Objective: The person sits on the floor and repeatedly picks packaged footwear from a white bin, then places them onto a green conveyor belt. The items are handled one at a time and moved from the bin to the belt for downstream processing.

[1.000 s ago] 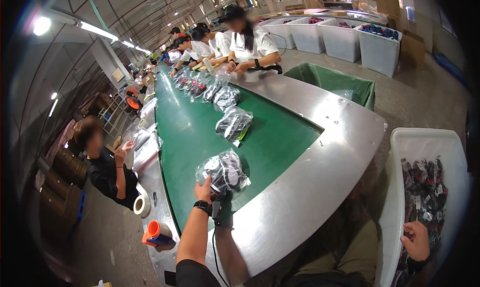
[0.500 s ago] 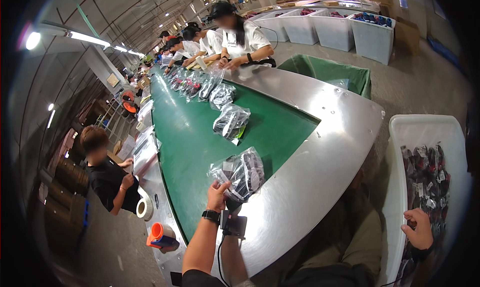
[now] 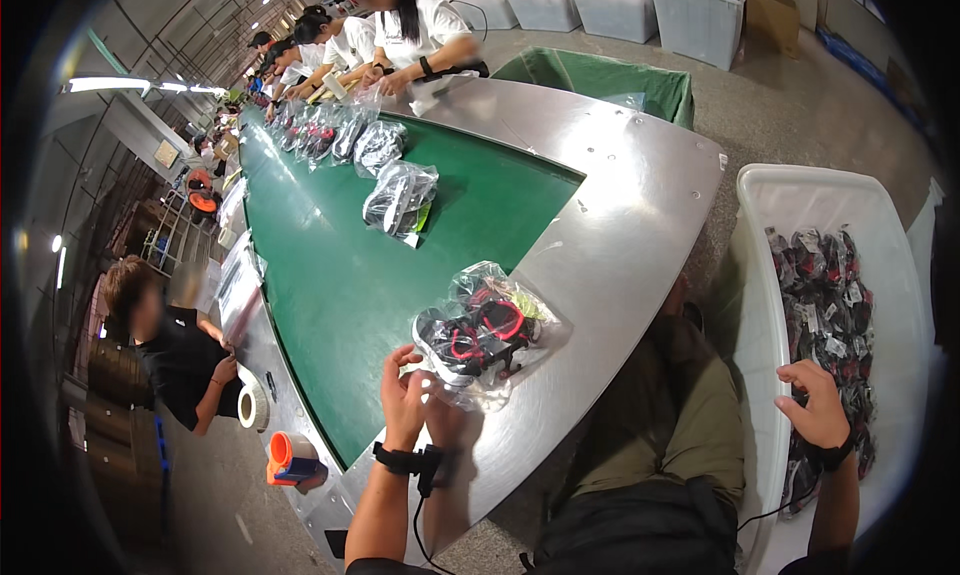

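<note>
The left hand (image 3: 403,410), thumb and bent fingers parted, appears released just beside a clear bag of black-and-red shoes (image 3: 470,337); whether it touches the plastic, I cannot tell. That bag lies at the near end of the green belt (image 3: 325,310), overlapping the metal counter (image 3: 625,250). The right hand (image 3: 818,407), loosely curled and holding nothing, is over a white bin (image 3: 755,260) of bagged shoes on the right. Farther along the belt sits another bag (image 3: 398,200). Near left are a tape roll (image 3: 253,405) and an orange-and-blue container (image 3: 288,459).
</note>
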Available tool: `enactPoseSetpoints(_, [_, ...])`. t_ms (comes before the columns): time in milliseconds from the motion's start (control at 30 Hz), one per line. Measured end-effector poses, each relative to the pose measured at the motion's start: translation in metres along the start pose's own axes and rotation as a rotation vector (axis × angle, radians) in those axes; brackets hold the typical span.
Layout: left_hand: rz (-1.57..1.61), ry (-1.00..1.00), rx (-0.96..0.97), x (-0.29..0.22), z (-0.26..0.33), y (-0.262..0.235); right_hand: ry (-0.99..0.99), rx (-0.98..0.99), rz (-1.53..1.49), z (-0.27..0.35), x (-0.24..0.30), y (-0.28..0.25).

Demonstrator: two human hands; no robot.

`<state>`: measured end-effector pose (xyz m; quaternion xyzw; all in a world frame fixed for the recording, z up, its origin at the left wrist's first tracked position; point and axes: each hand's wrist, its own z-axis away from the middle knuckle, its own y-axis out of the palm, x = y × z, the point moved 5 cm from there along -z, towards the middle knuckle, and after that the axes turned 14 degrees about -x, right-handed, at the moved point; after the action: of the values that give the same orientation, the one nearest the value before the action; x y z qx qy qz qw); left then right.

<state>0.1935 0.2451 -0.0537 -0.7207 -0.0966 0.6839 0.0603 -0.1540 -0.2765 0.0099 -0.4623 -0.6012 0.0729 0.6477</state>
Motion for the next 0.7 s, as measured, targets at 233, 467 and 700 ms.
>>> enactPoseSetpoints(233, [-0.011,-0.330,0.101,-0.004,-0.010,0.039,-0.055,0.018,-0.015,-0.006,0.020,0.004])
enactPoseSetpoints(467, [0.354,-0.449,0.098,-0.011,-0.010,0.095,-0.163,0.073,-0.117,-0.018,0.065,0.025])
enactPoseSetpoints(700, [0.552,-0.536,0.452,-0.059,0.081,0.180,-0.517,-0.096,-0.040,-0.018,0.117,0.062])
